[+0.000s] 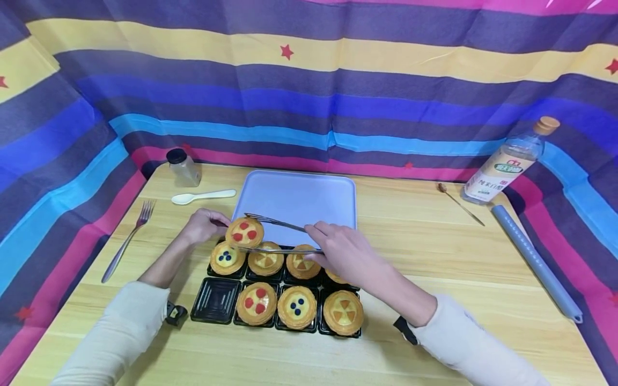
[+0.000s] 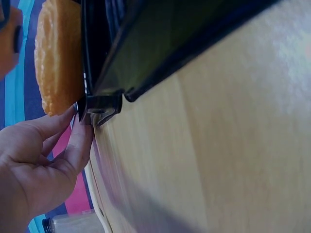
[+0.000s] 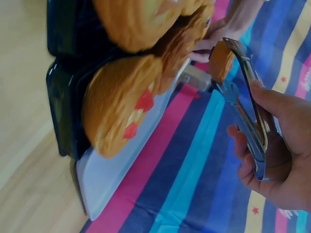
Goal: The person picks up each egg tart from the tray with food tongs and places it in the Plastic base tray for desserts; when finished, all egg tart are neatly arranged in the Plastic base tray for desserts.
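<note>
My right hand (image 1: 344,252) grips metal tongs (image 1: 275,221), whose arms stand either side of a tart (image 1: 244,232) with red toppings. That tart (image 3: 221,61) is held above the back left of a black plastic tray (image 1: 215,301) with square compartments. Thumb and finger of my left hand (image 2: 46,155) pinch the tray's corner (image 2: 99,108). Tarts with blue dots (image 1: 227,258), orange wedges (image 1: 343,313) or red pieces (image 1: 256,304) sit in the other compartments; the front left one holds nothing. My right hand partly covers the back right tart (image 1: 336,277).
A pale blue tray (image 1: 296,195) lies behind the tarts. On the left are a fork (image 1: 129,241), a white spoon (image 1: 203,197) and a jar (image 1: 184,169). A bottle (image 1: 507,163), a thin long-handled spoon (image 1: 458,202) and a grey-blue rod (image 1: 536,262) are on the right.
</note>
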Action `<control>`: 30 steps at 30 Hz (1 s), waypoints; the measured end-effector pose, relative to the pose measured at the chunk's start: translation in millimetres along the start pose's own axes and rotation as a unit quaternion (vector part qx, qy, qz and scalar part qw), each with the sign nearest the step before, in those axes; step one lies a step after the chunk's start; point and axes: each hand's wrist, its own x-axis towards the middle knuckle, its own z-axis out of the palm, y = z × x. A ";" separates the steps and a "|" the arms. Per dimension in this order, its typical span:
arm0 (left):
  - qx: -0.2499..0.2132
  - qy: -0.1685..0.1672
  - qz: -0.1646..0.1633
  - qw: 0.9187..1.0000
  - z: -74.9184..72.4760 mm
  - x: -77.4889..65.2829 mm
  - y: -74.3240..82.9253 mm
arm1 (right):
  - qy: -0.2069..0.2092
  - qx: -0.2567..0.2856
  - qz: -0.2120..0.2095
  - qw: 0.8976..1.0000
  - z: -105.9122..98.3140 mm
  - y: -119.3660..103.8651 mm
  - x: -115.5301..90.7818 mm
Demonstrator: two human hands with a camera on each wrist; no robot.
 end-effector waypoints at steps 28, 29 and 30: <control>0.009 -0.022 0.003 1.000 -1.0 1.7 0.4 | -0.048 0.012 -0.057 0.997 12.7 -54.1 -20.5; 0.010 -0.022 0.002 1.000 -1.2 1.4 0.7 | -0.052 0.015 -0.057 0.997 13.4 -55.3 -20.4; 0.011 -0.022 0.002 1.000 -1.5 1.1 1.1 | -0.056 0.017 -0.058 0.997 14.0 -56.4 -20.2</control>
